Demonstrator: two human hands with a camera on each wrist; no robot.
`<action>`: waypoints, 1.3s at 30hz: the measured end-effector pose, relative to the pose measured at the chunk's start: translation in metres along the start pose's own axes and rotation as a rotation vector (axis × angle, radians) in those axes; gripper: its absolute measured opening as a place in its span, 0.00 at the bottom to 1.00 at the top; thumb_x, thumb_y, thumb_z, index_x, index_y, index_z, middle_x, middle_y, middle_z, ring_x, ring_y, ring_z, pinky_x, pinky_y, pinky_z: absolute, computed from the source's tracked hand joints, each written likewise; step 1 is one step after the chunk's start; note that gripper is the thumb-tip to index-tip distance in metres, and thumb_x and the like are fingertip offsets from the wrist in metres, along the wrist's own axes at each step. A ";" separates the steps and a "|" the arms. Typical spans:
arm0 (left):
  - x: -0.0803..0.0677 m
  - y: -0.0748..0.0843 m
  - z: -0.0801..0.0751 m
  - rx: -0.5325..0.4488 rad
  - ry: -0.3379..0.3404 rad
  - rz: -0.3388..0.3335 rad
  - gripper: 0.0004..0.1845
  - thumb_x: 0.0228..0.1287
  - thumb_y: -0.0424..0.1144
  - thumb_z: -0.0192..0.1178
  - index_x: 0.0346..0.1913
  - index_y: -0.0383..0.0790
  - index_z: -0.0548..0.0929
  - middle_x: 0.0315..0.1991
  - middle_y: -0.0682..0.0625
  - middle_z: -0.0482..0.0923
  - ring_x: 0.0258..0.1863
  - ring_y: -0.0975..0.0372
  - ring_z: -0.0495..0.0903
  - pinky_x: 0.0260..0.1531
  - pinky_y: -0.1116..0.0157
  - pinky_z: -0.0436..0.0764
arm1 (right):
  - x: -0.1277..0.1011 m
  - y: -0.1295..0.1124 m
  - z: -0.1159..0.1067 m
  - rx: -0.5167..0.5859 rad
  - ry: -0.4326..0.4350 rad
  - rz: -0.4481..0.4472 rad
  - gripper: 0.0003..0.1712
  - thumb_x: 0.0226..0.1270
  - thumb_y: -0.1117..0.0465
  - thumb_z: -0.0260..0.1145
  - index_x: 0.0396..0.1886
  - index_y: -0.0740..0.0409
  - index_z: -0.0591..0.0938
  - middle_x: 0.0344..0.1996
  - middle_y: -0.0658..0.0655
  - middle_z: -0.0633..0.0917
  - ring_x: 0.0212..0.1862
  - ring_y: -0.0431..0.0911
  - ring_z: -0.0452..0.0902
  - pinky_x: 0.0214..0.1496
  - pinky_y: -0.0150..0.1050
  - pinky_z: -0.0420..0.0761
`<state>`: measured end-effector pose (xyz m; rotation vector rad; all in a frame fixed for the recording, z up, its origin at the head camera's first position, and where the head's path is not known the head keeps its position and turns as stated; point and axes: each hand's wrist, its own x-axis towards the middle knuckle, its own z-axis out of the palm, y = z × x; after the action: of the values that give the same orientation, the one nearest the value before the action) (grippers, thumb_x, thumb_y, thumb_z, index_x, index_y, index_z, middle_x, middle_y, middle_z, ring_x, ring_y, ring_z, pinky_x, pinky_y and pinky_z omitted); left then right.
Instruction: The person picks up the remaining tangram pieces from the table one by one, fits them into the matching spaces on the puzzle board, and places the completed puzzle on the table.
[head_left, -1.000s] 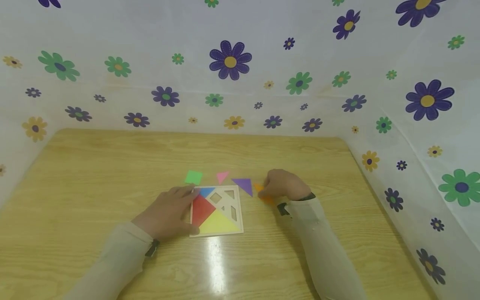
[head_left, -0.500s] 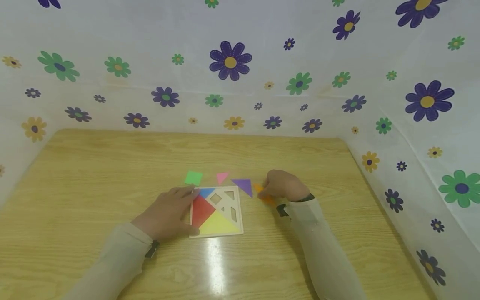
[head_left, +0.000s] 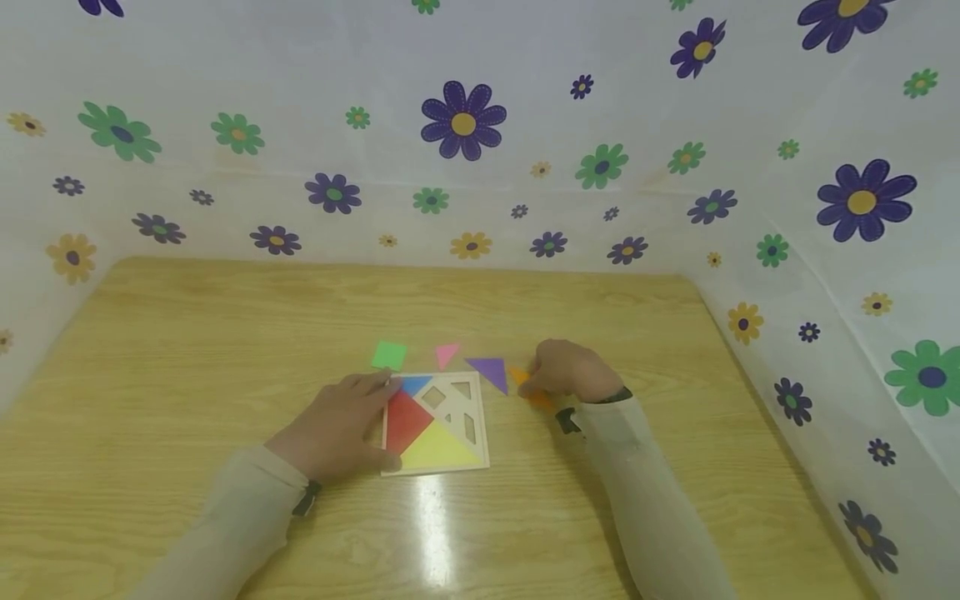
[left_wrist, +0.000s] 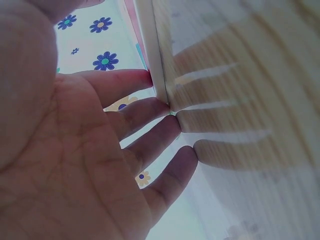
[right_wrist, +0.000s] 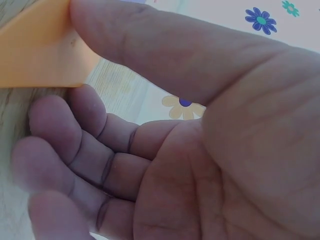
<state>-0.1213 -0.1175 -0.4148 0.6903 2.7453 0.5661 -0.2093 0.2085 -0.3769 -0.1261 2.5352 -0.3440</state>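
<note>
Pinched between thumb and curled fingers, the flat orange puzzle piece [head_left: 528, 387] sits in the right hand [head_left: 566, 371], low on the pale wooden tabletop [head_left: 187, 350] at about three o'clock from the square white puzzle frame [head_left: 435, 422]; in the right wrist view the thumb lies across the piece's top while the fingers [right_wrist: 65, 145] curl beneath it. Over on the other side, the left hand [head_left: 337, 425] has no clenched grip at all: fingers straight and spread, pressed flat against the frame's nine o'clock edge, fingertips [left_wrist: 170, 107] touching its white rim. Inside the frame lie a red triangle [head_left: 405, 419], a yellow triangle [head_left: 442, 446] and a small blue triangle [head_left: 415, 384]. Beyond the frame, toward twelve o'clock, a green square [head_left: 388, 355], a pink triangle [head_left: 447, 353] and a purple triangle [head_left: 489, 371] lie loose, the purple one just beside the orange piece.
</note>
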 end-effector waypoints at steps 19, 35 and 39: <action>0.001 -0.002 0.002 -0.005 0.004 -0.001 0.54 0.56 0.59 0.73 0.80 0.37 0.63 0.79 0.41 0.60 0.77 0.42 0.59 0.72 0.36 0.61 | 0.004 0.000 0.000 0.050 -0.009 -0.045 0.28 0.65 0.55 0.74 0.10 0.51 0.68 0.12 0.46 0.63 0.17 0.40 0.55 0.22 0.32 0.57; 0.002 -0.002 0.003 0.033 0.012 0.007 0.53 0.55 0.59 0.73 0.79 0.36 0.64 0.79 0.41 0.61 0.76 0.42 0.60 0.71 0.37 0.63 | 0.005 -0.003 0.003 0.115 0.034 -0.036 0.23 0.64 0.58 0.74 0.12 0.56 0.75 0.13 0.49 0.71 0.18 0.41 0.63 0.24 0.33 0.63; 0.002 -0.002 0.002 0.037 0.012 0.007 0.53 0.56 0.60 0.72 0.79 0.36 0.64 0.79 0.40 0.61 0.76 0.42 0.60 0.71 0.37 0.63 | 0.003 -0.004 0.003 0.102 0.033 -0.034 0.22 0.65 0.58 0.73 0.14 0.56 0.75 0.15 0.50 0.74 0.20 0.42 0.67 0.26 0.34 0.68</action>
<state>-0.1226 -0.1174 -0.4180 0.7082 2.7718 0.5241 -0.2100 0.2039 -0.3798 -0.1255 2.5446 -0.4913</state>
